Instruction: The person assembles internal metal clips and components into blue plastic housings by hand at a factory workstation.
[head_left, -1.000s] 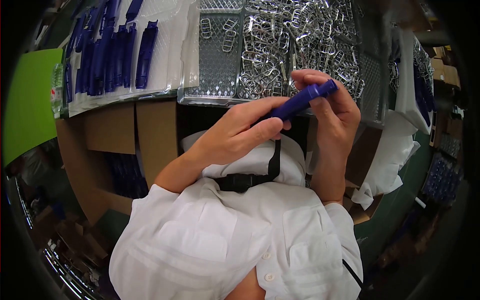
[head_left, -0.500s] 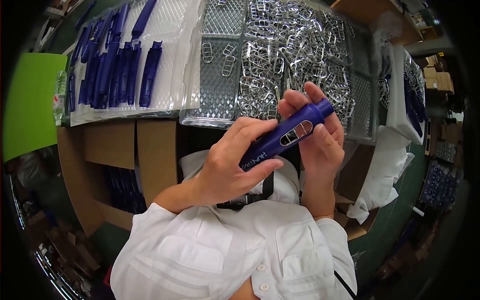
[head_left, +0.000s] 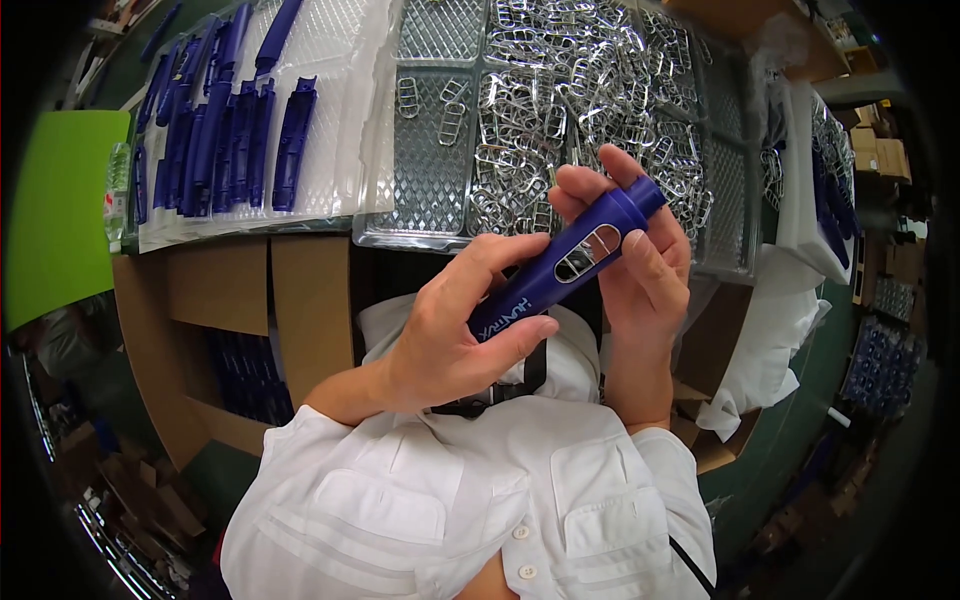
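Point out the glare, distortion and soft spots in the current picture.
Head view: bright glints speckle the metal frames; head view: the green panel bows near the left rim, and the corners fall to black; head view: the blue tube looks fairly crisp, while the far-right blue items look dim and soft.

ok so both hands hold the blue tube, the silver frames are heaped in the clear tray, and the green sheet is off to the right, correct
Not quite: the head view shows the green sheet off to the left, not the right. The rest stands: the left hand and right hand both hold the blue tube, and the silver frames are heaped in the clear tray.
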